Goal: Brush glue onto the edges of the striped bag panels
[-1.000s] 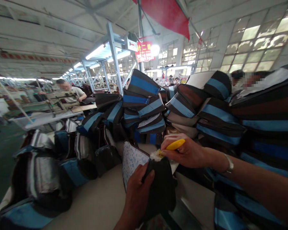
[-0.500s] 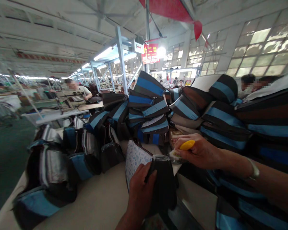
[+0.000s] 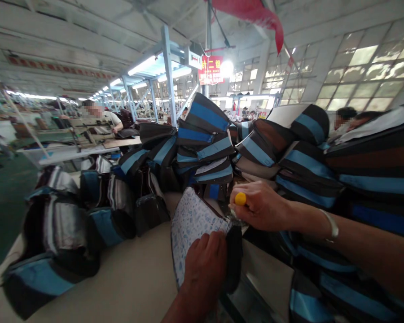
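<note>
Left grip: clamps pouch upright, steadying it.
Right grip: closed on yellow tool, working end at pouch's top.

You're in a factory hall: window wall on the right, strip lights overhead, red banner, green floor.
</note>
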`<state>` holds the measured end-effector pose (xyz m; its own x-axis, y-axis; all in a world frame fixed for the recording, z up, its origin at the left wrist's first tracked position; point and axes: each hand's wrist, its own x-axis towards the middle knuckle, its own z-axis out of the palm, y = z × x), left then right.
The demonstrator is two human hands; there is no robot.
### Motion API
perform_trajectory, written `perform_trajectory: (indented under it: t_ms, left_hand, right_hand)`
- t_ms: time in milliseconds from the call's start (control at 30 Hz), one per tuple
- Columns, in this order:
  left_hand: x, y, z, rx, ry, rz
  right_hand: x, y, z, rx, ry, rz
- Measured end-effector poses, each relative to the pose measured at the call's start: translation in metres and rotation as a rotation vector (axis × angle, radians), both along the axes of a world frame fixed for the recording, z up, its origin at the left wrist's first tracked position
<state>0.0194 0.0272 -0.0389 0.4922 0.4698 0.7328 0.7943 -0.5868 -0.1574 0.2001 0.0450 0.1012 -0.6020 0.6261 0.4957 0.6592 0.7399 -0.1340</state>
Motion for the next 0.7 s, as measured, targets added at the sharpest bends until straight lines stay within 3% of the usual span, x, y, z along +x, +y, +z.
perform_trajectory:
  t_ms: [167, 300, 500, 600, 700]
  left_hand:
    - [0.001, -0.002, -0.006, -0.044, 0.02, -0.009]
    - [0.001, -0.002, -0.012, -0.042, 0.015, -0.024]
    - [-0.012, -0.002, -0.017, 0.016, -0.041, -0.056]
    - [-0.034, -0.004, -0.018, 0.009, -0.218, -0.085]
    - [-0.062, -0.008, -0.02, -0.087, -0.384, -0.058]
  right_hand:
    - [-0.006, 0.004, -0.003, -0.043, 0.013, 0.036]
    - [-0.015, 0.009, -0.011, 0.032, -0.046, -0.048]
    - [-0.012, 0.02, -0.016, -0.065, 0.038, -0.031]
    - [0.002, 0.02, -0.017, -0.238, 0.597, -0.117]
    - [0.007, 0.006, -0.037, -0.695, 1.303, -0.044]
